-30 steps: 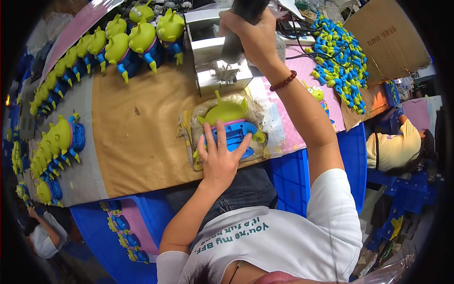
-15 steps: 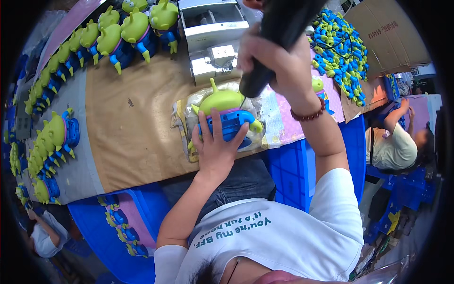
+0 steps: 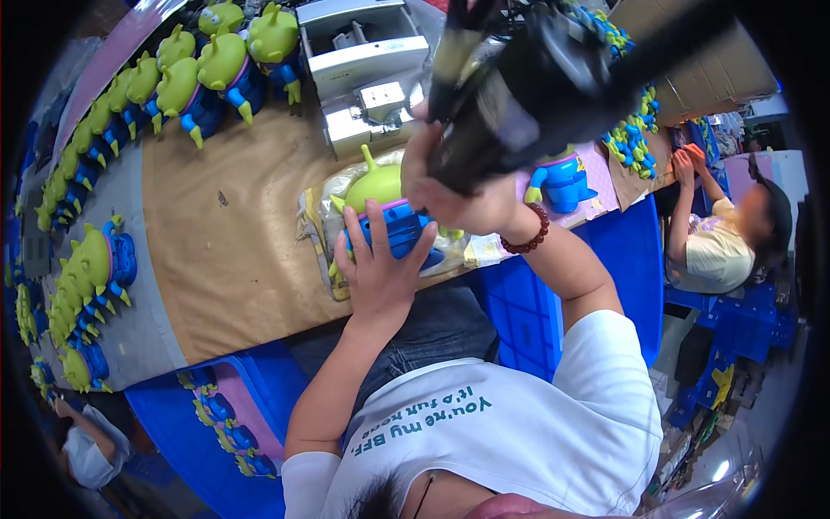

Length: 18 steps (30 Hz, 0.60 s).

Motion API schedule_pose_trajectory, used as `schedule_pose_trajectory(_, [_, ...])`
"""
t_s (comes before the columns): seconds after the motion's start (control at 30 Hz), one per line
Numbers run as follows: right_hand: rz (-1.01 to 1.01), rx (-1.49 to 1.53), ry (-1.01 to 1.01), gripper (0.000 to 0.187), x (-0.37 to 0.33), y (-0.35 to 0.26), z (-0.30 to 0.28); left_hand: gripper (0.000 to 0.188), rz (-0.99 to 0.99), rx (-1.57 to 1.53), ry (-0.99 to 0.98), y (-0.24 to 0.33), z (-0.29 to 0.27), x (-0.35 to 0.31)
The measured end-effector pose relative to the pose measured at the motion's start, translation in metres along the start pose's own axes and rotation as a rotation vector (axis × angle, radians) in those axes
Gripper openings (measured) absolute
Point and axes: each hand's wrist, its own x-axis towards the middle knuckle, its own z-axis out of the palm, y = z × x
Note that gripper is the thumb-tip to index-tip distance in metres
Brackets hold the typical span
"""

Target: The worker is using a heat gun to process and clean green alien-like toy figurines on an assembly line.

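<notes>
A green and blue toy figure (image 3: 376, 185) lies with its blue back facing up on a plastic-covered pad (image 3: 322, 238). My left hand (image 3: 380, 281) holds it down, fingers and thumb spread across the blue body. Closed around a black electric screwdriver (image 3: 519, 108), my right hand (image 3: 467, 203) is over the toy's right side. The tool is smeared by motion, and its tip is hidden behind my hand. Another toy figure (image 3: 566, 183) stands just right of my right wrist, with its head partly covered by the tool.
Rows of toy figures (image 3: 181, 86) line the table's far left, with another row (image 3: 86, 259) nearer. A grey-white metal fixture (image 3: 367, 65) stands behind the pad. Small blue and green parts (image 3: 635, 143) are heaped beside a carton (image 3: 718, 69). Blue crates (image 3: 618, 259) stand below the table; a co-worker (image 3: 718, 233) sits right.
My right hand has come nearer and left, swinging the screwdriver to a flatter angle; its thin bit, seen earlier at the toy, is now hidden. My left hand remains on the toy.
</notes>
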Motion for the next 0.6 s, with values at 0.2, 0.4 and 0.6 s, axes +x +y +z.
schedule_pose_trajectory(0.2, [-0.085,-0.261,-0.068,0.057,-0.004,0.014,-0.004,0.042,-0.018,-0.011,-0.085,0.001,-0.002,0.004])
schedule_pose_trajectory(0.4, [0.221,0.295,0.108,0.080,-0.009,0.004,0.006,0.040,-0.019,-0.073,-0.141,0.001,-0.004,-0.001])
schedule_pose_trajectory(0.6, [-0.196,-0.201,-0.048,0.070,0.003,0.013,-0.005,0.040,-0.002,-0.112,-0.148,0.002,-0.005,0.004])
